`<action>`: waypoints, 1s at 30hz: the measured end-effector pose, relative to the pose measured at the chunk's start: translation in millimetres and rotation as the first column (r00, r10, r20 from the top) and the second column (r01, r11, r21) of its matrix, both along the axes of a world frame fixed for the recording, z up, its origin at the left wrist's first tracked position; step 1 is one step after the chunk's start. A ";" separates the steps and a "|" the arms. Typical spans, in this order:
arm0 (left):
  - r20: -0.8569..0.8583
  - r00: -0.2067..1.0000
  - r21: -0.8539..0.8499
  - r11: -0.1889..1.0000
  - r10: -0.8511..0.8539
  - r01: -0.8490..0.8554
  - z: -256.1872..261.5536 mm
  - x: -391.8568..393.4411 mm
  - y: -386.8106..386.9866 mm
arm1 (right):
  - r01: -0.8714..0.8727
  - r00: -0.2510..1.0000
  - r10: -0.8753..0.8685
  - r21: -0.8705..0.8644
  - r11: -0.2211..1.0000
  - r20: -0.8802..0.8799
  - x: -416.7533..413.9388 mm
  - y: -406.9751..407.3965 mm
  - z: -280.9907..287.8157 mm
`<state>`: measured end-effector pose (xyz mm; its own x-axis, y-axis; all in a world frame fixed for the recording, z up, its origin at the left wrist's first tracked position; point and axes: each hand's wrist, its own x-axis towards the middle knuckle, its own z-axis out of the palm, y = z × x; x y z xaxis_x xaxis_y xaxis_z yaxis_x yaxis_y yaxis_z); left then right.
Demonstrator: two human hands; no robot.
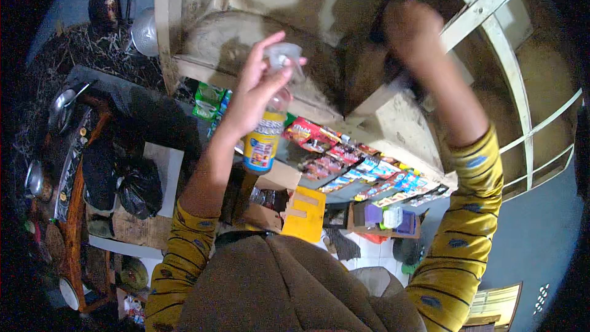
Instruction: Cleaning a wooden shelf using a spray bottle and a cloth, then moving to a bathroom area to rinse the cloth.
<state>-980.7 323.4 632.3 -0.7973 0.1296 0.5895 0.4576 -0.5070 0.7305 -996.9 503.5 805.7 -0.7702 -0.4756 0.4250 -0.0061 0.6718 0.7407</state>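
My left hand point(253, 87) grips a spray bottle point(265, 140) by its neck, with the fingers around the pale trigger head point(283, 53). The bottle is clear plastic with a yellow and blue label that bears writing, and it hangs nearly upright. Higher up and to the right, my right hand point(412, 32) is blurred by motion. It is closed on what looks like a dark cloth point(400, 71), mostly hidden by the hand and blur. Behind both hands is a stained, cream-painted wooden surface point(318, 78) with my shadow on it.
Rows of hanging snack sachets point(350, 157) run below the wood. White curved bars point(511, 69) rise at the right. An open cardboard box point(272, 203), a yellow panel point(304, 214) and plastic containers point(392, 216) sit lower down. A black plastic bag point(140, 189) lies left; a wok point(105, 2) hangs upper left.
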 end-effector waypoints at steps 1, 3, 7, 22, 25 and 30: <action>0.069 0.998 -0.010 1.000 0.006 -0.005 -2.8 5.1 -3.7 | 0.037 0.997 -0.039 -0.039 0.999 -0.068 0.6 -2.7 15.0; 0.073 0.995 -0.002 0.997 0.072 -0.072 -5.6 11.7 -5.0 | -0.212 0.948 0.249 0.188 0.959 -0.200 1.8 12.5 14.9; 0.146 0.986 -0.029 0.997 0.075 -0.072 -12.5 10.6 -5.8 | -0.065 0.998 0.066 0.097 0.993 -0.009 46.3 -10.7 -53.9; 0.274 0.943 -0.296 0.950 0.189 -0.104 -12.4 -49.2 -23.1 | -0.287 0.949 0.281 -0.761 0.582 -0.143 110.7 234.0 -201.3; 0.360 0.876 -0.365 0.913 0.321 -0.185 -8.5 -35.4 -2.4 | -0.210 0.969 0.226 -0.803 0.557 -0.097 116.4 225.5 -195.0; 0.284 0.843 -0.342 0.870 0.457 -0.357 10.7 -20.1 25.9 | -0.157 0.973 0.230 -0.796 0.584 -0.023 119.7 228.8 -176.9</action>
